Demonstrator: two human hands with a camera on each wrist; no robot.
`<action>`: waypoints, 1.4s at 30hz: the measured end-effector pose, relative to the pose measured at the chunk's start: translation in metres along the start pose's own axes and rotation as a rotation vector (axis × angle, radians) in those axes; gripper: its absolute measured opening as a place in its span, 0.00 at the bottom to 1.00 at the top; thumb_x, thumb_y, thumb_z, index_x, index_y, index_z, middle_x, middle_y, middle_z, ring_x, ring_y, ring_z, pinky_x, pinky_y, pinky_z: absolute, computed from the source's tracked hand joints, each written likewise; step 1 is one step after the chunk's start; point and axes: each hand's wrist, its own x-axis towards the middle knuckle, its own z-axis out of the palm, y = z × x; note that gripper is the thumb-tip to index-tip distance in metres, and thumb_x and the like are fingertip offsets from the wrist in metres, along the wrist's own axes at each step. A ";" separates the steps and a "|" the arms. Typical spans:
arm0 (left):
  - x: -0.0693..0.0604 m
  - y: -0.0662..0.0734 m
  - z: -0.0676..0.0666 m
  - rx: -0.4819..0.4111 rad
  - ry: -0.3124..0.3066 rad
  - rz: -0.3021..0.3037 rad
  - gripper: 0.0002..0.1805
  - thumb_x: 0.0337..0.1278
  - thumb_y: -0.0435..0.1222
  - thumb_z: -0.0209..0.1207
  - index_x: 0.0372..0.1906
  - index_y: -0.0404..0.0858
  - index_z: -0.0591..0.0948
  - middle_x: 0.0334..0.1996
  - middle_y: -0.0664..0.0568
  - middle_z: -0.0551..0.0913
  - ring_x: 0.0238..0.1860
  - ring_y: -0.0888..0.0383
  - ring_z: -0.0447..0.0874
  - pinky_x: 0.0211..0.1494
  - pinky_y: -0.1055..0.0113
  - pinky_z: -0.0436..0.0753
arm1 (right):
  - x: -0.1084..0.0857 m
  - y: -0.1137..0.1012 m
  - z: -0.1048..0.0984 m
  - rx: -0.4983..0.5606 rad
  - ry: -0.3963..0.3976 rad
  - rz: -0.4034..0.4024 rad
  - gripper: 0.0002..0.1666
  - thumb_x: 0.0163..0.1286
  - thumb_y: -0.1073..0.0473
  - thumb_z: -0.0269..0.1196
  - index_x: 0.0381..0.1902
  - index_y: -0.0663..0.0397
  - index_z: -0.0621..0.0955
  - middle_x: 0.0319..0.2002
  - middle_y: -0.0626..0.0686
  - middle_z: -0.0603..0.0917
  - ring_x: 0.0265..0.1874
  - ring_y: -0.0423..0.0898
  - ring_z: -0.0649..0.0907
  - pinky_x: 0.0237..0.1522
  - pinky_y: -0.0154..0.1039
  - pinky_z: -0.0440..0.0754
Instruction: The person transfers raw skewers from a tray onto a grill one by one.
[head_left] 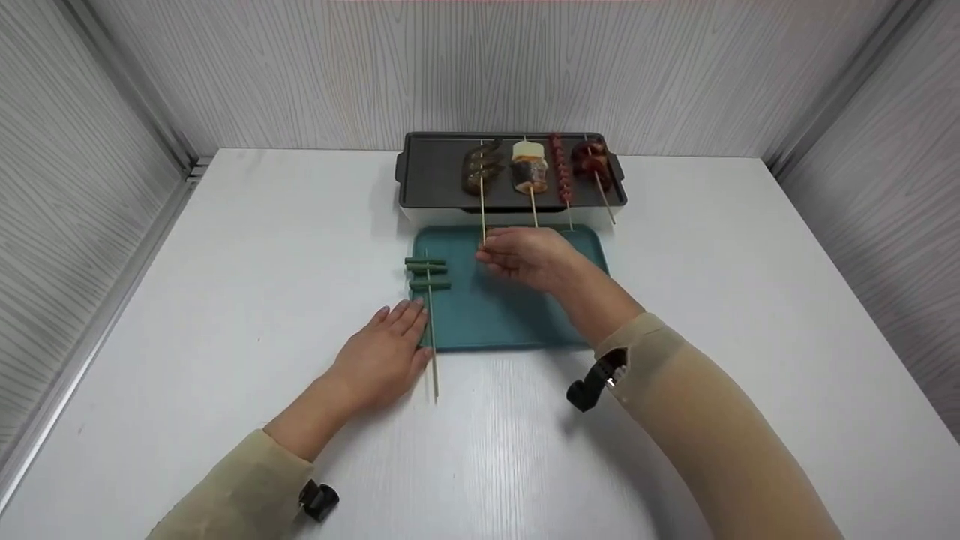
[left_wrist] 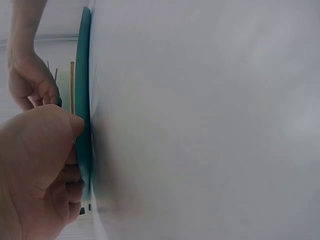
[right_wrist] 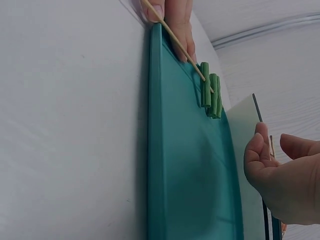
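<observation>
In the head view my left hand (head_left: 381, 354) rests with straight fingers on the left edge of the teal tray (head_left: 510, 330). Beside its fingers and thumb lies a skewer of green bean-like pieces (head_left: 430, 285), its bare stick reaching over the tray's front rim. My right hand (head_left: 529, 257) is above the tray's back part, at the lower end of a skewer of scored brown food (head_left: 474, 180) on the black griddle (head_left: 435, 172). In the right wrist view, the right hand's thumb (right_wrist: 295, 146) stands apart from its bent fingers, with a stick end visible between them.
Also on the griddle lie a skewer with a white and an orange-grey piece (head_left: 529, 166), one of small red pieces (head_left: 561, 169) and one of dark red curled pieces (head_left: 591, 159). Their sticks stick out over its front edge. A white table (head_left: 300, 225) surrounds everything, with panels behind.
</observation>
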 end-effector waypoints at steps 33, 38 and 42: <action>-0.015 0.000 -0.009 -0.138 0.098 -0.017 0.34 0.85 0.44 0.47 0.79 0.23 0.62 0.81 0.31 0.58 0.82 0.35 0.53 0.83 0.40 0.55 | -0.089 0.037 -0.115 -1.259 0.157 -0.342 0.56 0.71 0.38 0.71 0.83 0.62 0.61 0.79 0.67 0.65 0.78 0.65 0.66 0.75 0.62 0.68; -0.026 0.007 -0.016 -0.239 0.199 -0.062 0.34 0.85 0.45 0.48 0.79 0.23 0.63 0.80 0.31 0.61 0.81 0.36 0.56 0.81 0.41 0.59 | -0.090 0.046 -0.125 -1.424 0.110 -0.247 0.67 0.68 0.28 0.69 0.86 0.59 0.52 0.85 0.68 0.47 0.82 0.69 0.51 0.77 0.69 0.58; -0.036 0.015 -0.022 -0.379 0.251 -0.097 0.33 0.86 0.45 0.48 0.79 0.25 0.65 0.79 0.33 0.64 0.80 0.37 0.60 0.79 0.40 0.63 | -0.088 0.052 -0.132 -1.495 0.075 -0.213 0.69 0.68 0.22 0.65 0.87 0.58 0.50 0.85 0.68 0.39 0.83 0.69 0.42 0.78 0.73 0.48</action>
